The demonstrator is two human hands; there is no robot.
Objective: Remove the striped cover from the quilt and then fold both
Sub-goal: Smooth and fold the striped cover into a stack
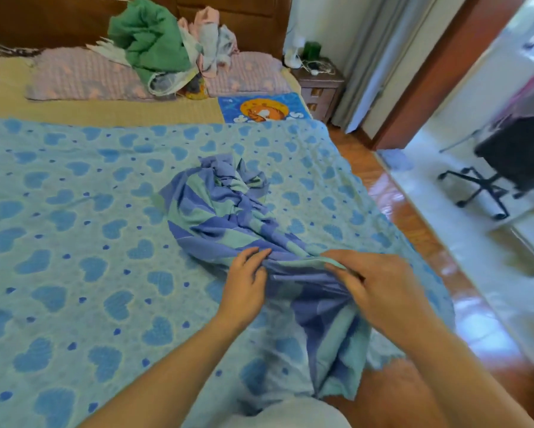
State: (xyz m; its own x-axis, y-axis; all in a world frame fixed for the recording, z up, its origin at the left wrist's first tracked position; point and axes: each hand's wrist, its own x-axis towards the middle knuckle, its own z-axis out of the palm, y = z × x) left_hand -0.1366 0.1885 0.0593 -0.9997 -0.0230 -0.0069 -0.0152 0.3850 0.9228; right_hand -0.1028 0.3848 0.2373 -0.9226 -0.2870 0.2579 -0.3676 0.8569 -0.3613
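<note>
The striped cover point(222, 217), purple-blue and pale green, lies crumpled in a heap on the quilt point(74, 242), a light blue spread with darker blue hearts laid flat over the bed. Part of the cover hangs over the near bed edge. My left hand point(245, 285) pinches a bunched edge of the cover at the heap's near side. My right hand point(380, 288) grips the same edge a little to the right, fingers curled round the fabric.
At the bed's head lie pink pillows point(83, 75), a pile of green and pale clothes point(157, 44) and a blue cartoon cushion point(262, 108). A nightstand point(319, 88) stands right of the bed. Wooden floor point(414, 230) and an office chair point(506, 168) lie to the right.
</note>
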